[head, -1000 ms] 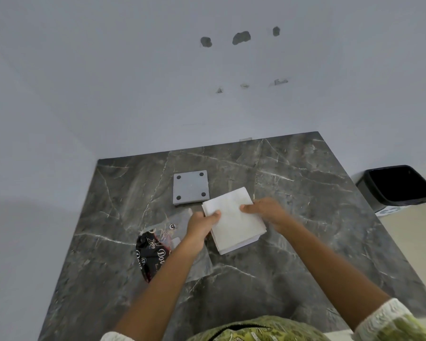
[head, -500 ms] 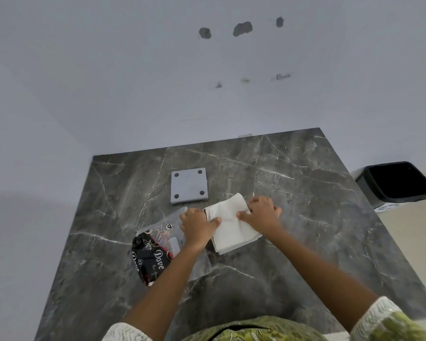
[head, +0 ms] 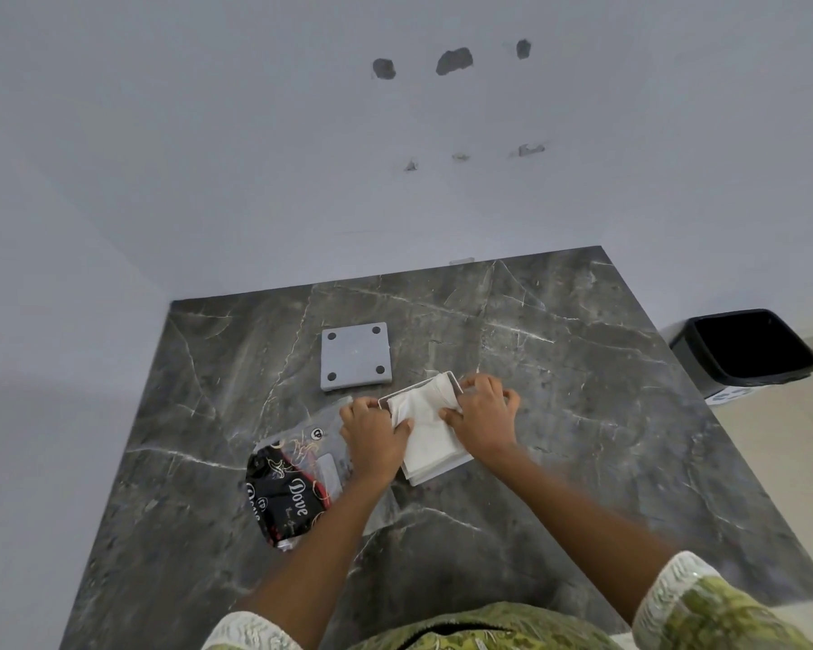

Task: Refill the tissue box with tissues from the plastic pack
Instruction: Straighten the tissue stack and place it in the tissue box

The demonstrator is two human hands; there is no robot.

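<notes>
1. Pressing down from both sides, the left hand (head: 375, 436) and the right hand (head: 482, 417) are laid on a stack of white tissues (head: 427, 438) near the middle of the marble counter (head: 583, 462).
2. The left hand's fingers are curled together over the stack's left edge, the thumb lying on the top sheet; the right hand's fingers are bent and pinched on the stack's far right part.
3. A thin pale rim of the tissue box (head: 454, 381) is seen under the stack's far end; how deep the tissues sit in it cannot be told.
4. The plastic pack (head: 292, 480), flattened and printed in black and red, is found just left of the left wrist, towards the counter's left edge.
5. A grey square plate (head: 355, 355) with four dark dots is lying beyond the hands, apart from them, towards the counter's far edge.
6. Compared with a second ago, the stack is now crumpled at its far end rather than flat, and both hands have been brought closer together on top of it; the box rim was not seen then.
7. Bare counter is left to the right of the hands up to the right edge, and along the near edge.
8. A black bin (head: 747, 351) is standing on the floor past the counter's right edge.
</notes>
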